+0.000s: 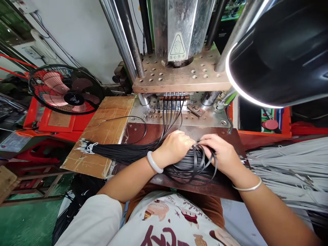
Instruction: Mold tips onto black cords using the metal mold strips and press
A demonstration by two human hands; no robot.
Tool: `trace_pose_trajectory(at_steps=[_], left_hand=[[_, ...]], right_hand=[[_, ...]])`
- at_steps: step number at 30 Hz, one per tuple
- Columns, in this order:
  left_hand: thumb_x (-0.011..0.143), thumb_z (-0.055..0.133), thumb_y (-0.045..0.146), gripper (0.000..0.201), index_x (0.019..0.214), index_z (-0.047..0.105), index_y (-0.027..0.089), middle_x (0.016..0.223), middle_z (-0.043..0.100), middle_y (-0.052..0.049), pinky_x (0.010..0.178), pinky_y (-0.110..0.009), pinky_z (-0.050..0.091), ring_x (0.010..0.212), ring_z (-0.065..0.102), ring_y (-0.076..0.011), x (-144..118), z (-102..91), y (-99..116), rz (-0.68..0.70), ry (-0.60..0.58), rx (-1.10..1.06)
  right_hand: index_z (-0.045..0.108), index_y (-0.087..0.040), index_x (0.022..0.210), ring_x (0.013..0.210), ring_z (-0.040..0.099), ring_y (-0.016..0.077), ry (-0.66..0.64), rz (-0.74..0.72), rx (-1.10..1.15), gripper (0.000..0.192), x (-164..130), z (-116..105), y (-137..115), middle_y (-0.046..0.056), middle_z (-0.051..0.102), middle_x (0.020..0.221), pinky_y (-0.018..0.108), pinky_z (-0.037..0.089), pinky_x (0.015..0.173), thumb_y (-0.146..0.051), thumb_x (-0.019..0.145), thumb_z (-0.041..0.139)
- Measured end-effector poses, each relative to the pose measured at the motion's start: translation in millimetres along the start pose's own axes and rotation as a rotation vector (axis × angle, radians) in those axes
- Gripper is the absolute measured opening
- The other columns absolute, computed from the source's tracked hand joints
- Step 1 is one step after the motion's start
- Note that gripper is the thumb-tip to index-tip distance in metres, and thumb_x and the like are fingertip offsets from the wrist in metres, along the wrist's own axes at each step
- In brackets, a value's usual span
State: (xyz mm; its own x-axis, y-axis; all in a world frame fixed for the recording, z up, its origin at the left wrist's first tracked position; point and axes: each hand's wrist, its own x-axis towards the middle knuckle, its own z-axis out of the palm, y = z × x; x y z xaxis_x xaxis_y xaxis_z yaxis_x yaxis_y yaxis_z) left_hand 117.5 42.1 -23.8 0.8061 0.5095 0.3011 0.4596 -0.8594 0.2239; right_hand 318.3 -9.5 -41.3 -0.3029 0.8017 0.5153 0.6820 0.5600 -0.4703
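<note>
My left hand (pixel 175 147) and right hand (pixel 220 153) both pinch the black cables (pixel 191 164) at frame centre, whose long axis runs left toward the bundle ends (pixel 85 147).

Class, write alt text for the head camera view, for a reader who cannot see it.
A person's left hand and right hand grip a bundle of black cables on a brown workbench. Several cables run up into the mould of a metal press. A red fan stands at left, grey cables at right.
</note>
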Motion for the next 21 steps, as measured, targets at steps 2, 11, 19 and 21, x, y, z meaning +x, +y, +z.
trace_pose_trajectory(at_steps=[2, 11, 19, 21], left_hand=[[0.094, 0.045, 0.012, 0.026, 0.084, 0.069, 0.014, 0.078, 0.072, -0.005, 0.094, -0.037, 0.049, 0.077, 0.066, -0.0176, 0, 0.8, 4, 0.071, -0.008, 0.061], [0.095, 0.046, 0.015, 0.023, 0.093, 0.068, 0.013, 0.096, 0.067, -0.010, 0.074, -0.031, 0.053, 0.086, 0.065, -0.0210, -13, -7.4, 11, -0.167, -0.071, 0.173], [0.085, 0.057, 0.006, 0.020, 0.090, 0.074, 0.015, 0.087, 0.073, -0.004, 0.084, -0.024, 0.052, 0.083, 0.068, -0.0140, -11, -7.5, -11, -0.219, 0.145, -0.438], [0.082, 0.060, 0.005, 0.019, 0.087, 0.075, 0.015, 0.084, 0.075, -0.002, 0.082, -0.023, 0.052, 0.080, 0.069, -0.0139, -10, -5.5, -15, -0.265, 0.098, -0.517]], right_hand=[[0.065, -0.020, 0.091, 0.087, 0.065, 0.0190, 0.151, 0.146, 0.078, 0.009, -2, -5, 0, 0.007, 0.068, 0.094, 0.034, 0.052, 0.081, -0.019, 0.090, 0.056], [0.070, -0.021, 0.078, 0.067, 0.067, 0.0190, -0.019, 0.337, 0.203, 0.010, 1, -12, 11, 0.002, 0.072, 0.075, 0.032, 0.054, 0.066, -0.027, 0.080, 0.063], [0.065, -0.019, 0.082, 0.069, 0.060, 0.0195, -0.093, -0.014, -0.055, 0.014, 5, -8, 3, 0.004, 0.069, 0.076, 0.033, 0.049, 0.065, -0.015, 0.086, 0.052], [0.064, -0.019, 0.085, 0.070, 0.060, 0.0190, -0.071, -0.035, -0.059, 0.013, 1, -5, 2, 0.004, 0.069, 0.077, 0.033, 0.049, 0.066, -0.015, 0.088, 0.052]])
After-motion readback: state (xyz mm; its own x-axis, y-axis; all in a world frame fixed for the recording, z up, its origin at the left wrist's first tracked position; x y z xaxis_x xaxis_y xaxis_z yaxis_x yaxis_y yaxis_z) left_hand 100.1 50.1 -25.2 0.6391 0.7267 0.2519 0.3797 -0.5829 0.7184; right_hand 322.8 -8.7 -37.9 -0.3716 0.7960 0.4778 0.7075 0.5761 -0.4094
